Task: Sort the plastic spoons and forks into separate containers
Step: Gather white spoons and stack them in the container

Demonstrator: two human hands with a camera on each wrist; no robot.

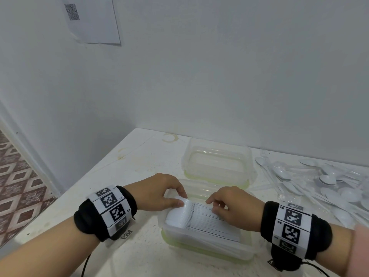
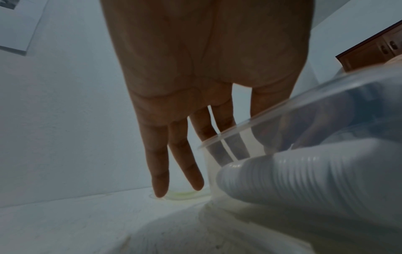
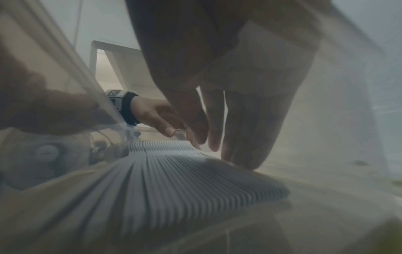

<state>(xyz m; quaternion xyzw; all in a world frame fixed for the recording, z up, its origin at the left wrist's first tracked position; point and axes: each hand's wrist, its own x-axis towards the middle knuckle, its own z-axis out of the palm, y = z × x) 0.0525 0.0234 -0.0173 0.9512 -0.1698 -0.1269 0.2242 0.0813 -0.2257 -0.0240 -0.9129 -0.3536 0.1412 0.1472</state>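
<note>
A nested stack of white plastic spoons lies in the near clear container with a green rim. My left hand is at the stack's bowl end, its thumb and forefinger touching the top bowls; its fingers are straight beside the container wall and the stacked bowls. My right hand rests its straight fingers on the spoon handles. A second clear container stands empty just behind.
A loose pile of white spoons and clear forks covers the table's right side. The white table meets the wall at the back. Its left edge drops to a patterned tile floor. Cables trail from both wristbands.
</note>
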